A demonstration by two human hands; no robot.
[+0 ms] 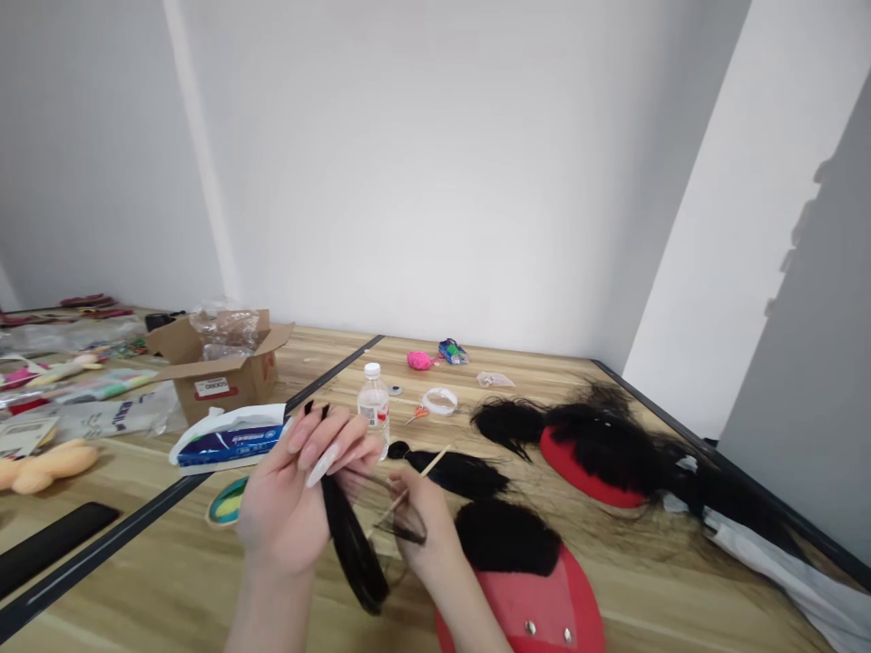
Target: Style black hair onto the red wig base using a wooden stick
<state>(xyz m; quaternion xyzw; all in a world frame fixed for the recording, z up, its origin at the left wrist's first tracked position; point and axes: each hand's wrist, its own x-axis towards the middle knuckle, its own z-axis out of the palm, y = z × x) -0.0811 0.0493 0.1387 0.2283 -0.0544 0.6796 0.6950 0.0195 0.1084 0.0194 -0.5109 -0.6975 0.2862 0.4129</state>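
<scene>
My left hand (289,508), palm toward me and fingers bent, grips a lock of black hair (354,553) whose loose end hangs below it. My right hand (425,521) is closed around a thin wooden stick (435,460), which slants up past the fingers. Dark strands stretch between both hands near the stick. Its exact tip is hard to make out. Below my right forearm lies a red pad (585,599) bearing a patch of black hair (507,535). Another hair bundle (455,472) lies on the table just beyond my right hand.
A water bottle (374,404), orange scissors (417,414) and a white ring (440,400) stand or lie ahead. To the right is a second red pad (578,476) covered with black hair. At left are a tissue pack (231,443) and an open cardboard box (218,381).
</scene>
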